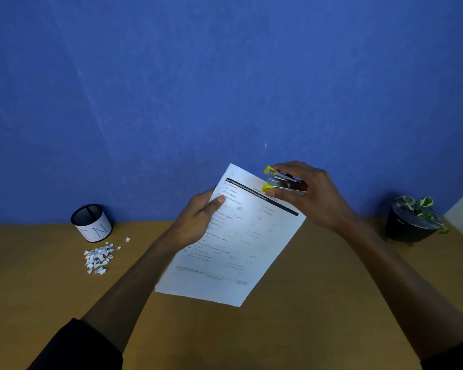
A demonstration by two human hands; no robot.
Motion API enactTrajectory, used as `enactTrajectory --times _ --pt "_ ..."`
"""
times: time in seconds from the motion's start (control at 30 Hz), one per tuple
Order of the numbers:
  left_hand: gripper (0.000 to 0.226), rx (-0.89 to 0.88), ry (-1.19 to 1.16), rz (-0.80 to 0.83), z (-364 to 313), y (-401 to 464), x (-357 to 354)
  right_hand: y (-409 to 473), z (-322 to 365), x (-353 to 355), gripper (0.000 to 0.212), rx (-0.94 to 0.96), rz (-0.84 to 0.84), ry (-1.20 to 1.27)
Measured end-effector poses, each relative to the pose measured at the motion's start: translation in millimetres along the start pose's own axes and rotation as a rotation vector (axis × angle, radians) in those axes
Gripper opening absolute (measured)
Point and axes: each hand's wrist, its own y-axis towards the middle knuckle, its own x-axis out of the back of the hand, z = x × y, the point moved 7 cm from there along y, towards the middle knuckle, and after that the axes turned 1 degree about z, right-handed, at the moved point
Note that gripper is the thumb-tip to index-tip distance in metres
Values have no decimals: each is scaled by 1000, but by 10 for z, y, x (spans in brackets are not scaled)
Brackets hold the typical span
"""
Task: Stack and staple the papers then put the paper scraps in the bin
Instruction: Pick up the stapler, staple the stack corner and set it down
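My left hand (198,217) grips the left edge of a stack of printed white papers (238,244), held tilted above the wooden desk (305,303). My right hand (310,193) holds a small metal stapler with yellow ends (281,181) at the top edge of the papers, its jaws pointing left. A pile of white paper scraps (98,259) lies on the desk at the left. Just behind the scraps stands the bin (91,222), a black mesh cup with a white label.
A dark pot with a green and white plant (412,222) stands at the desk's back right. A blue wall (225,89) rises behind the desk. A pale surface shows at the far right edge.
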Motion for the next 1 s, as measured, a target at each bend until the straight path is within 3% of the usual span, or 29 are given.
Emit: enactTrajectory --times 0.27,0.7,1.0 --pt "22 22 -61 -133 101 -2 170 -133 -479 20 43 -167 -117 110" --pt "27 47 -109 -224 293 112 234 -431 -1601 -14 37 -505 -338 -51" --pt "22 74 -105 -303 404 242 325 -691 -2697 -160 36 -716 -342 -250"
